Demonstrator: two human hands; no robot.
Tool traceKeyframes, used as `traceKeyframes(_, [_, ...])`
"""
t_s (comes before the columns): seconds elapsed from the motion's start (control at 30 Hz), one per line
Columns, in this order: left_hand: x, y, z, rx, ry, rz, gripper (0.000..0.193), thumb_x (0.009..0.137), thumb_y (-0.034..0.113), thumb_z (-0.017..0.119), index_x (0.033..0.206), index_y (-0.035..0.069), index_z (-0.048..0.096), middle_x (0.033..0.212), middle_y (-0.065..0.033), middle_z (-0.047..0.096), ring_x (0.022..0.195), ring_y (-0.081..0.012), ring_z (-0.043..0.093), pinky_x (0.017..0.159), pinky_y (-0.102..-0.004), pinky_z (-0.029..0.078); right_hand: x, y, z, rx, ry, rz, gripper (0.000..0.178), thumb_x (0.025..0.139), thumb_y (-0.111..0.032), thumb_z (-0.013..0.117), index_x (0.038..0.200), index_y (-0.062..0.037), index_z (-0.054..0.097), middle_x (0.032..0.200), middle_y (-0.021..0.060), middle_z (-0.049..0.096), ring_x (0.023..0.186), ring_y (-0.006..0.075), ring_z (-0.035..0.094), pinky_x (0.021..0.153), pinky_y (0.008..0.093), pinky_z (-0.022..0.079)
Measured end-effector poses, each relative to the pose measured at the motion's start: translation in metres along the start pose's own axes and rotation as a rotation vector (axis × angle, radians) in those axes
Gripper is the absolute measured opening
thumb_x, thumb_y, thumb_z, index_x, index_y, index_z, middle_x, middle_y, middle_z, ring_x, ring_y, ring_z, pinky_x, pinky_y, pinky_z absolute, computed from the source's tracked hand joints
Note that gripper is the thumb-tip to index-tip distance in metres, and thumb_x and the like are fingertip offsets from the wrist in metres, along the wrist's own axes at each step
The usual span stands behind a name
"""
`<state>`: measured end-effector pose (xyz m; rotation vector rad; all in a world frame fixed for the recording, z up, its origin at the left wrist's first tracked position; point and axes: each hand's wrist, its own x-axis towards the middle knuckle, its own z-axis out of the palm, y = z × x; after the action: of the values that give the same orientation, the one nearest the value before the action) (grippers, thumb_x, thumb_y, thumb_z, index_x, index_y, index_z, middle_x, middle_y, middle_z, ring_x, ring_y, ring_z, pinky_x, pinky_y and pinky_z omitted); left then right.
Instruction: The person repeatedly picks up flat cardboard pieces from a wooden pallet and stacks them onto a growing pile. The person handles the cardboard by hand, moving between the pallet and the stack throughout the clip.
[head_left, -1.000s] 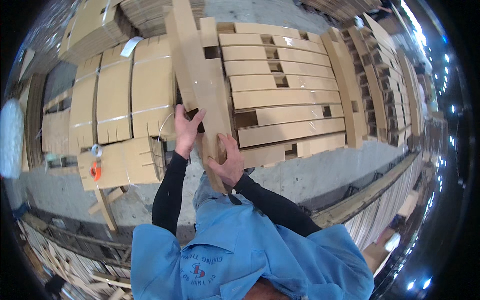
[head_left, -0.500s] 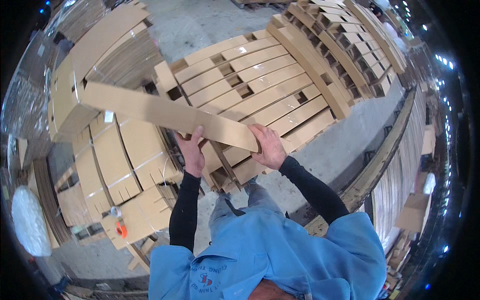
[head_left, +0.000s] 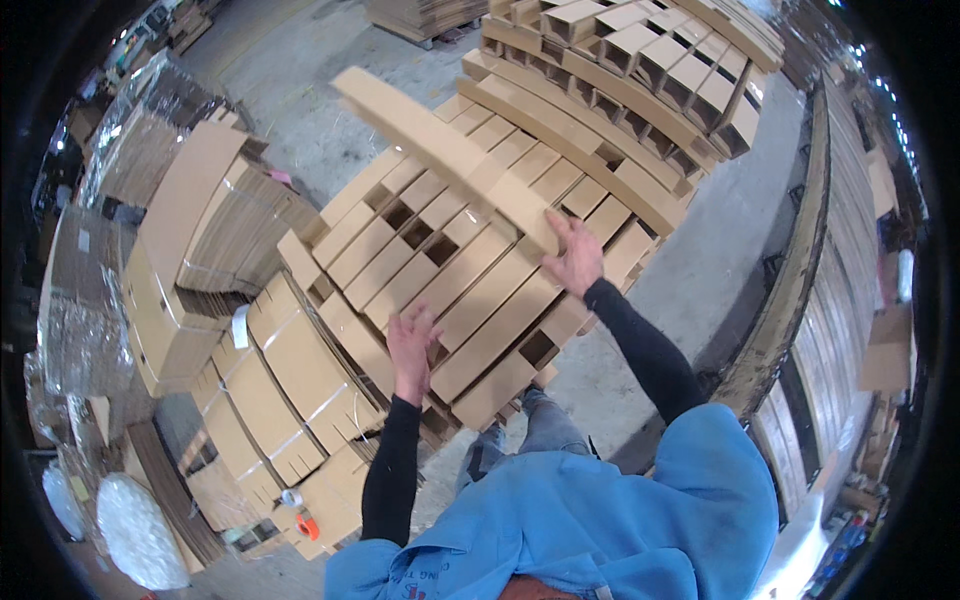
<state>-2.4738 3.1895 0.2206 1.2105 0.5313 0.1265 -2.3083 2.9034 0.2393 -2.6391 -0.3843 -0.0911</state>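
A long, narrow cardboard box (head_left: 450,150) slants over a pallet-like layer of similar long boxes (head_left: 490,295), its far end toward the upper left. My right hand (head_left: 575,258) grips its near end, with fingers on top and the thumb at the end edge. My left hand (head_left: 412,345) is off the box, fingers spread, just above the near left part of the layer. Square gaps show between several boxes in that layer. Whether the held box rests on the layer or hangs above it, I cannot tell.
Strapped stacks of flat cardboard (head_left: 300,350) stand at the left, with an orange tape dispenser (head_left: 307,525) on the nearest. Further layered boxes (head_left: 650,60) rise at the far right. A long wooden-edged stack (head_left: 790,330) runs along the right. Concrete floor (head_left: 735,250) lies between.
My left hand has let go of the long box. The box has swung from lying leftward to pointing further away, over the layer, with my right hand still at its near end.
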Motion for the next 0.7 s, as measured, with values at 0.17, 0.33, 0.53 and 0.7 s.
traceKeyframes(0.17, [-0.025,-0.056,0.013,0.043,-0.034,-0.212,0.082,0.097,0.016,0.061,0.151,-0.001,0.002,0.135,-0.0181,0.054,0.111,-0.0244,0.06,0.083,-0.0359,0.057,0.056,0.118,0.014,-0.229,0.044,0.217,0.076,0.071,-0.028,0.073,0.142,-0.026,0.047,0.121,0.0169,0.054,0.115,0.0367,0.052,0.096,0.0529,0.041])
traceKeyframes(0.33, [-0.03,-0.075,0.045,0.207,-0.017,-0.297,0.087,0.095,0.017,0.064,0.152,-0.001,0.0,0.134,-0.0182,0.055,0.11,-0.0249,0.061,0.085,-0.0376,0.056,0.057,0.145,-0.006,-0.212,0.17,0.285,0.076,0.073,-0.041,0.074,0.142,-0.0235,0.048,0.133,0.0194,0.049,0.128,0.037,0.043,0.106,0.0541,0.033])
traceKeyframes(0.53, [0.035,-0.091,0.1,0.29,-0.201,-0.152,0.087,0.098,0.02,0.058,0.154,0.004,-0.006,0.147,-0.0188,0.042,0.128,-0.0288,0.05,0.095,-0.0412,0.052,0.014,0.282,-0.012,0.241,0.887,0.754,0.087,0.085,-0.053,0.065,0.147,0.0014,0.035,0.151,0.0247,0.033,0.141,0.0399,0.027,0.115,0.0488,0.024])
traceKeyframes(0.7, [0.119,-0.088,0.267,0.37,-0.232,-0.154,0.062,0.092,0.021,0.068,0.138,-0.003,0.034,0.136,-0.0171,0.049,0.12,-0.0232,0.052,0.097,-0.0344,0.047,0.013,0.33,0.024,1.212,0.836,0.866,0.086,0.096,-0.058,0.046,0.152,0.0027,0.024,0.159,0.0181,0.024,0.148,0.0302,0.02,0.119,0.0389,0.016])
